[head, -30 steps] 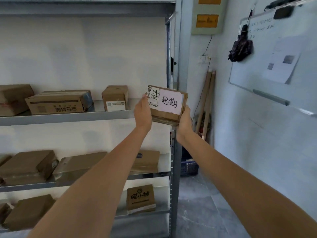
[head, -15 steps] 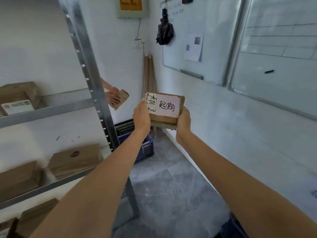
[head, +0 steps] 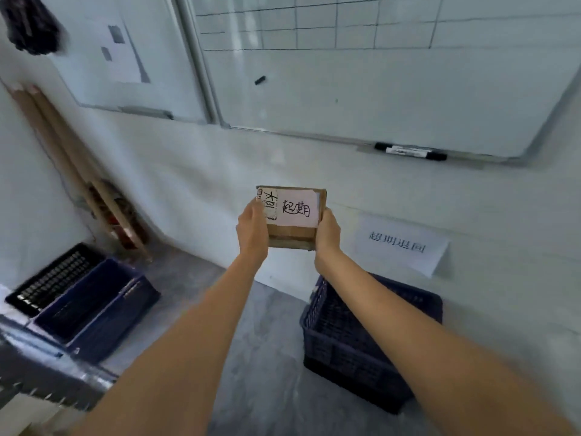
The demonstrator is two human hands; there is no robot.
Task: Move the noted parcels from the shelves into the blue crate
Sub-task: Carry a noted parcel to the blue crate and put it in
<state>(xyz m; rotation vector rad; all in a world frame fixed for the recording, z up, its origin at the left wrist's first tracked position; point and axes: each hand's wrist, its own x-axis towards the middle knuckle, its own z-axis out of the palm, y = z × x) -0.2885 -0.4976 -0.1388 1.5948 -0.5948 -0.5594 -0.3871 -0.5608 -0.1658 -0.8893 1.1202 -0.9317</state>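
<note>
now | parcel (head: 290, 229) between hands | left hand (head: 251, 229) grips left edge | right hand (head: 328, 232) grips right

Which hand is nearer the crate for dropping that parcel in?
Probably the right hand: its arm passes directly above the blue crate. Both hands grip the parcel; the left hand is farther away.

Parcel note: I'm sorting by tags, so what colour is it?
Pale pink with black handwriting, on the parcel's note; head view.
</note>
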